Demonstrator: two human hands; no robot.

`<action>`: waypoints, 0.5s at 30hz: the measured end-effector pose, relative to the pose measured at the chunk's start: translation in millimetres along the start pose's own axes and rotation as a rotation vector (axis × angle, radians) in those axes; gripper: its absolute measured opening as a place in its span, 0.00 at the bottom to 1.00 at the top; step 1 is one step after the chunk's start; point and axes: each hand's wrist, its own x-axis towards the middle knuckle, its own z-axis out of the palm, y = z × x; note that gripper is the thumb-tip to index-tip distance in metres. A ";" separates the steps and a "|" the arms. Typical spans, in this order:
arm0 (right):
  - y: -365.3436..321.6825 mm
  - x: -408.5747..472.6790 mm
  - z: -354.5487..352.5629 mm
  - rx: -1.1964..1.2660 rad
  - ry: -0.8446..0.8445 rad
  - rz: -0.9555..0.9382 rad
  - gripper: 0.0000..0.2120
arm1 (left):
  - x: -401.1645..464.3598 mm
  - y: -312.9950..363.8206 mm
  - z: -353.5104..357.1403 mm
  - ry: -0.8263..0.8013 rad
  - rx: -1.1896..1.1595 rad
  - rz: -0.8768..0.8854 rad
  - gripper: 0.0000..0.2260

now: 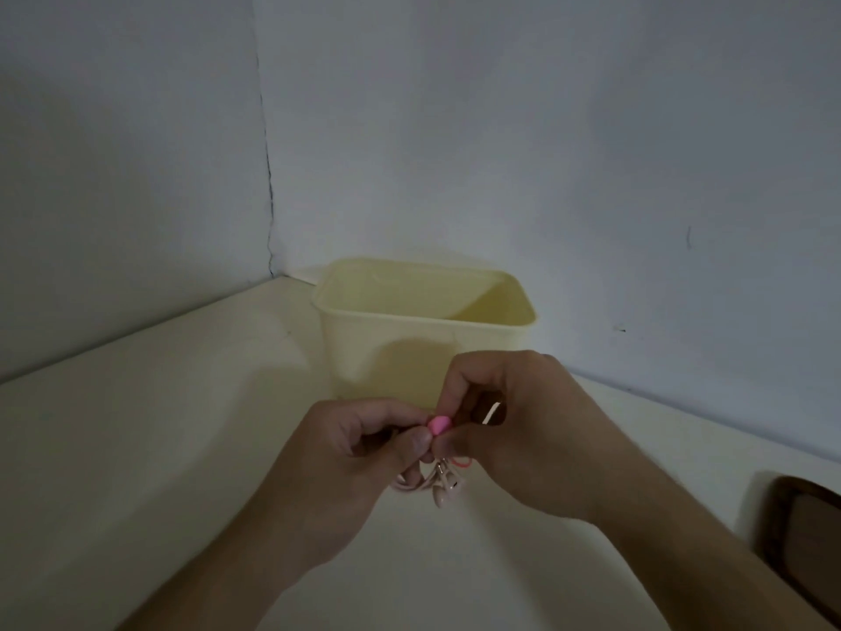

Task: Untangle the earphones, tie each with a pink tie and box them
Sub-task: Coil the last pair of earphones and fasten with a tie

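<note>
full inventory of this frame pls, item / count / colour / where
box: 1, pale yellow, open top, on the table in the corner, behind the hands
earphones: 1 coiled set, pale pink, hanging below the fingers, above the table
pink tie: 1, bright pink, pinched between both hands; a thin pink loop shows just below the right thumb
table: 1, cream white, runs into the wall corner
walls: 2, grey-white, meet at a dark seam left of the box
dark object: 1, brown, at the right edge, cut off; cannot tell what it is
left hand: 1, pinching the tie
right hand: 1, pinching the tie
</note>
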 end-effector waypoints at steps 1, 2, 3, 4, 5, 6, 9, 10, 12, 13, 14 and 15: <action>1.1 0.1 -0.6 0.028 0.005 0.001 0.09 | -0.2 -0.6 -1.0 0.004 0.011 0.004 0.04; 2.5 0.7 -1.3 0.050 0.015 -0.002 0.09 | -0.2 -1.3 -1.6 0.013 0.025 0.009 0.06; 3.8 1.1 -1.9 0.065 0.030 -0.006 0.08 | -0.3 -1.6 -1.9 0.025 0.035 0.012 0.07; 5.8 2.4 -1.8 0.082 0.051 -0.008 0.08 | -0.1 -1.6 -2.0 0.043 0.036 0.013 0.07; 7.7 3.2 -1.3 0.111 0.080 -0.004 0.08 | 0.1 -1.0 -1.4 0.061 0.031 0.009 0.07; 9.5 4.1 -0.7 0.163 0.118 0.005 0.08 | 0.6 -0.8 -0.7 0.081 0.022 0.004 0.07; 11.7 4.6 1.1 0.459 0.221 0.037 0.08 | 1.2 -2.8 2.3 0.127 0.000 -0.009 0.08; 10.3 4.5 0.9 0.579 0.235 0.055 0.09 | 1.6 -3.4 3.1 0.144 -0.006 -0.011 0.08; 6.6 3.8 -2.0 0.757 0.253 0.092 0.09 | 2.5 -4.5 3.6 0.191 -0.035 -0.014 0.07; 4.3 2.9 -4.9 0.783 0.262 0.103 0.10 | 2.8 -4.9 3.2 0.218 -0.046 -0.015 0.07; 3.0 2.3 -7.7 0.770 0.267 0.110 0.10 | 3.4 -5.1 2.5 0.243 -0.047 -0.013 0.07; 1.7 1.0 -10.4 0.730 0.264 0.117 0.10 | 4.0 -5.0 2.3 0.260 -0.041 -0.011 0.07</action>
